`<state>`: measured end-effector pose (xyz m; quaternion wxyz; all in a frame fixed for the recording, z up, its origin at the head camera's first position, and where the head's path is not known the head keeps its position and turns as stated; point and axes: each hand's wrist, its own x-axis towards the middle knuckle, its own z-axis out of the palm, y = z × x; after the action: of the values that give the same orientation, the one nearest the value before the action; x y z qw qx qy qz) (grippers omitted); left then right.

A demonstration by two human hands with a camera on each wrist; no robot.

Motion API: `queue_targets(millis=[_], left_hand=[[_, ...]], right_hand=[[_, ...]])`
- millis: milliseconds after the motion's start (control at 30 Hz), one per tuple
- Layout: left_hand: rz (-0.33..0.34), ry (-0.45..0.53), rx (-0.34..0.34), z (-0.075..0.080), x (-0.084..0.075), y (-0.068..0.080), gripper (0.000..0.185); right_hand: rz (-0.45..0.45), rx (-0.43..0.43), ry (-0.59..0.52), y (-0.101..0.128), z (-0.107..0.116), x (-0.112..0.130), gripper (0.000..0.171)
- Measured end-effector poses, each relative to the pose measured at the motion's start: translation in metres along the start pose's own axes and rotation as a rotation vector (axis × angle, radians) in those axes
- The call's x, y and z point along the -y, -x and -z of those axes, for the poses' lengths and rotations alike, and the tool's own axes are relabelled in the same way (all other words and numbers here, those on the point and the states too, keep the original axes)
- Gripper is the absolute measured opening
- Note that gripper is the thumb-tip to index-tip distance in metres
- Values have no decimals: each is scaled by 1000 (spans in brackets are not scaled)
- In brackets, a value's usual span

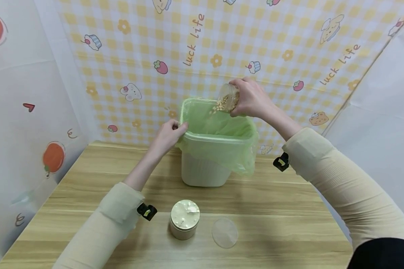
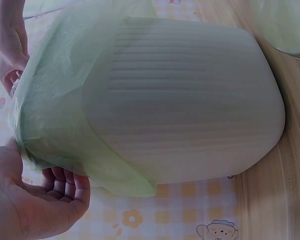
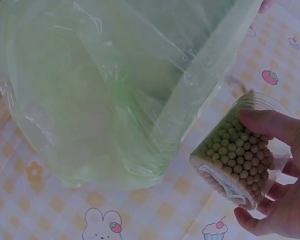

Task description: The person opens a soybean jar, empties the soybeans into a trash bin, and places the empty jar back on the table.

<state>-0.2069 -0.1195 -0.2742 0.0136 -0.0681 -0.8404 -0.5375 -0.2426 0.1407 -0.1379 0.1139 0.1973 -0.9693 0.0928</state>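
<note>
A white trash bin (image 1: 202, 168) stands upright, lined with a thin green bag (image 1: 237, 155) folded over its rim. My left hand (image 1: 167, 137) grips the bin's left rim and the bag there, thumb on top and fingers curled outside. Tilted over the opening is a clear jar (image 1: 228, 95), which my right hand (image 1: 254, 98) holds from its right side. Small round tan beans (image 1: 219, 106) spill from the jar's mouth into the bin. Many beans (image 3: 240, 157) still fill the jar in the right wrist view, where a label shows on its base.
Nearer on the wooden table (image 1: 272, 231) stands a round can (image 1: 185, 220) with a pale top. A flat, clear round disc (image 1: 225, 232) lies to its right. A checked cloth (image 1: 121, 67) with printed figures hangs behind the bin.
</note>
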Motion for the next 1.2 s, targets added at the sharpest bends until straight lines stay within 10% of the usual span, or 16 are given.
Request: queue_targets(millis=[1200], left_hand=[[-20, 14, -11, -2, 1, 0, 43]], right_hand=[[18, 17, 55, 0, 1, -2, 93]])
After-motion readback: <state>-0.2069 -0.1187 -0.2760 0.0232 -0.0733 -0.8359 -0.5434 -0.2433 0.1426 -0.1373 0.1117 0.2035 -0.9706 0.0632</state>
